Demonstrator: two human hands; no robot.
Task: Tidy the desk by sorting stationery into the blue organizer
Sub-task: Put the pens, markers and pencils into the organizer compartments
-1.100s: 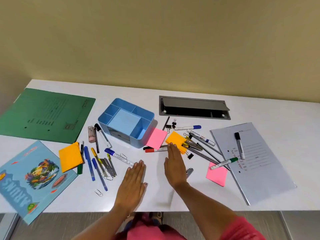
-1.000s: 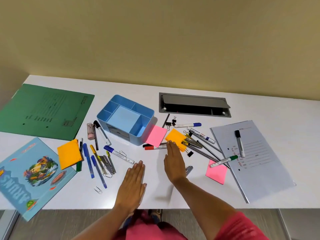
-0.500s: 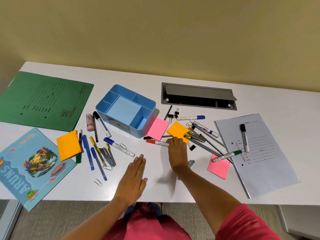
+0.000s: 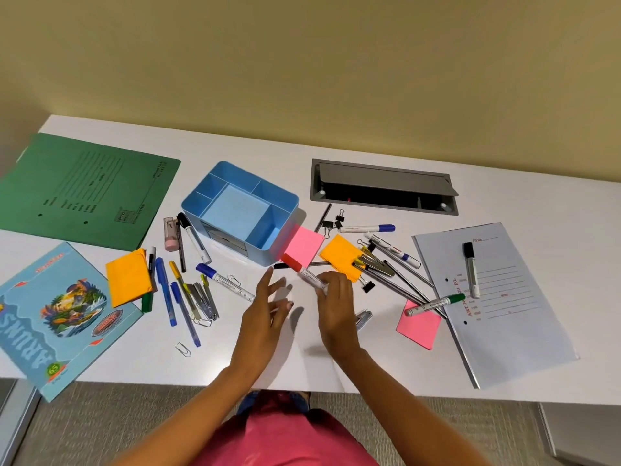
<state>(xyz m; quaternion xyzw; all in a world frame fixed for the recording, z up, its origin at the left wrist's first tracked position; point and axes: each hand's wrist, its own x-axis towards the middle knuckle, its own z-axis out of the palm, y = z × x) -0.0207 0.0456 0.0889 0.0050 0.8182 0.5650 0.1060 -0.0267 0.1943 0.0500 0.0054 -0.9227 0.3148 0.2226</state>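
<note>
Gripping red-capped marker (image 4: 304, 273): right hand (image 4: 336, 306); left hand (image 4: 265, 311) beside.

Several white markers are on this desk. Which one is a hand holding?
The red-capped marker, gripped by the right hand just in front of the pink notes. The other markers all lie flat with no hand on them.

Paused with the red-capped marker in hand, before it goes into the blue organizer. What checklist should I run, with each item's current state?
1. Grip: ok. The right hand curls round the red-capped marker.
2. Cap seated: ok.
3. Left hand free: ok. It is open and holds nothing.
4. Blue organizer upright: ok.
5. Compartments free: ok. Nothing shows inside.
6. Pink sticky note clear of the organizer's near corner: cannot tell. It lies right beside it.
</note>
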